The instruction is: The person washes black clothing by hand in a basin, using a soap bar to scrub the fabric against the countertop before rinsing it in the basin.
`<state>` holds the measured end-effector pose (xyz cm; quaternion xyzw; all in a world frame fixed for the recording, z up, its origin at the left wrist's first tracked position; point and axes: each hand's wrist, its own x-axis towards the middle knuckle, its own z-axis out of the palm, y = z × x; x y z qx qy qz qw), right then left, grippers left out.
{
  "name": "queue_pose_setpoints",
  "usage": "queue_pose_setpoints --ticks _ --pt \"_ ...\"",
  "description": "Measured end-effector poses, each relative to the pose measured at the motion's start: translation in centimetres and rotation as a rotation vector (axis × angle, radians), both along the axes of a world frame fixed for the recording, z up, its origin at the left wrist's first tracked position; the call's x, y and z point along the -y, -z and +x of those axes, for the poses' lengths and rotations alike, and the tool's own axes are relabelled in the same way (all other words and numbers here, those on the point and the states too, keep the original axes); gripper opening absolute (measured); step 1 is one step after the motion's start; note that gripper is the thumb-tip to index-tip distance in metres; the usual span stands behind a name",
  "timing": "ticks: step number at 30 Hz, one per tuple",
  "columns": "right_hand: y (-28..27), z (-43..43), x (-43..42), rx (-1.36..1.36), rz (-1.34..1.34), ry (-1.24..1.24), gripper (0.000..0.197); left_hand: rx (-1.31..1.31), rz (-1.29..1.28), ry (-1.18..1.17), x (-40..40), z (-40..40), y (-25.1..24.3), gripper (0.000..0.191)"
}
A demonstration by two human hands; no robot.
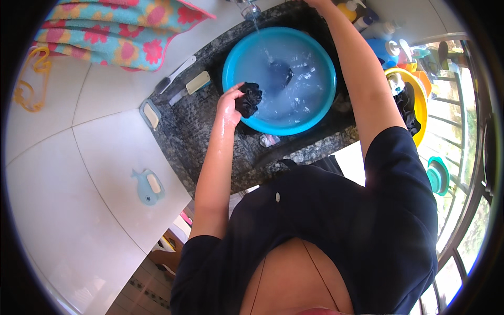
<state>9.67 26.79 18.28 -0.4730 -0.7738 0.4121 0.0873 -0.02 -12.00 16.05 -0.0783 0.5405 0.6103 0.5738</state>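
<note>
A bunched black cloth [249, 100] is gripped in my left hand [227, 105], over the near left rim of a blue plastic basin [281, 130]. Cloudy water fills the basin, and a dark patch, perhaps submerged fabric [280, 73], shows near its middle. Water runs into it from a faucet [250, 11] at the top. My right arm reaches past the basin's right side. Only a sliver of my right hand [315, 2] shows at the top edge, so its fingers and anything in them are hidden.
On the dark granite sink [220, 138] lie a scrub brush [198, 82], a long-handled brush [175, 75] and a soap dish [150, 114]. A crumpled wrapper [269, 140] sits below the basin. At right, a yellow basin [423, 114] holds black cloth, near several bottles. A flowered towel [106, 33] hangs upper left.
</note>
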Motion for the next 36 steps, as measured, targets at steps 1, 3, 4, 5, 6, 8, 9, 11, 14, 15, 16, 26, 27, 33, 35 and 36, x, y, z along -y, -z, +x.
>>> queue_pose_setpoints --ticks 1,3,4,5,6,8,9,11,14,15,16,26,27,33,35,36 --pt "2.2 1.1 0.5 -0.245 -0.227 0.088 0.037 0.019 0.041 0.009 -0.7 0.5 -1.1 0.044" --pt "5.1 2.4 1.5 -0.758 -0.682 0.257 0.037 0.012 0.115 0.036 -1.5 0.9 -3.2 0.045" --pt "4.5 1.7 6.8 -0.659 -0.603 -0.022 0.082 0.011 0.134 0.016 -0.5 0.2 -4.2 0.047" --pt "2.5 0.8 13.2 -0.611 -0.51 -0.049 0.101 0.016 0.21 0.013 0.1 -0.4 -4.0 0.047" --pt "0.9 1.7 18.2 -0.549 -0.694 -0.157 0.107 0.023 0.234 0.01 0.2 -0.5 -4.1 0.048" --pt "2.8 2.6 23.3 -0.633 -0.788 -0.305 0.094 0.039 0.281 0.061 -0.6 -0.2 -3.5 0.049" --pt "2.2 2.7 25.8 -0.671 -0.797 -0.288 0.079 -0.031 0.287 0.092 -0.1 -0.8 -2.3 0.052" --pt "3.0 2.4 28.2 -0.819 -1.134 0.047 0.049 -0.055 0.347 0.089 0.1 -0.6 -1.1 0.047" --pt "5.3 1.5 32.2 -0.828 -0.723 0.265 0.03 -0.02 0.294 0.099 1.8 0.0 0.7 0.041" --pt "5.9 1.7 33.5 -0.799 -0.517 0.277 0.028 0.042 0.265 0.118 2.4 0.4 1.2 0.042" --pt "4.3 2.4 34.4 -0.752 -0.313 0.196 0.026 0.035 -0.008 0.076 2.8 1.7 -1.0 0.047" --pt "-0.8 4.2 36.4 -0.946 0.143 -0.507 0.023 0.422 0.711 0.224 5.2 -0.2 4.2 0.057" --pt "-1.0 4.2 35.1 -0.935 0.263 -0.373 0.026 0.258 0.549 0.163 4.7 1.0 2.8 0.056" --pt "-3.7 1.2 30.7 -0.852 -0.933 0.169 0.067 0.131 0.413 0.163 1.7 0.9 -5.1 0.076" --pt "-5.1 1.1 30.0 -0.726 -0.929 -0.056 0.069 0.182 0.46 0.189 1.5 0.2 -6.8 0.068" --pt "-5.2 0.8 29.6 -0.701 -0.921 -0.173 0.063 0.101 0.427 0.294 1.7 0.1 -7.2 0.064"
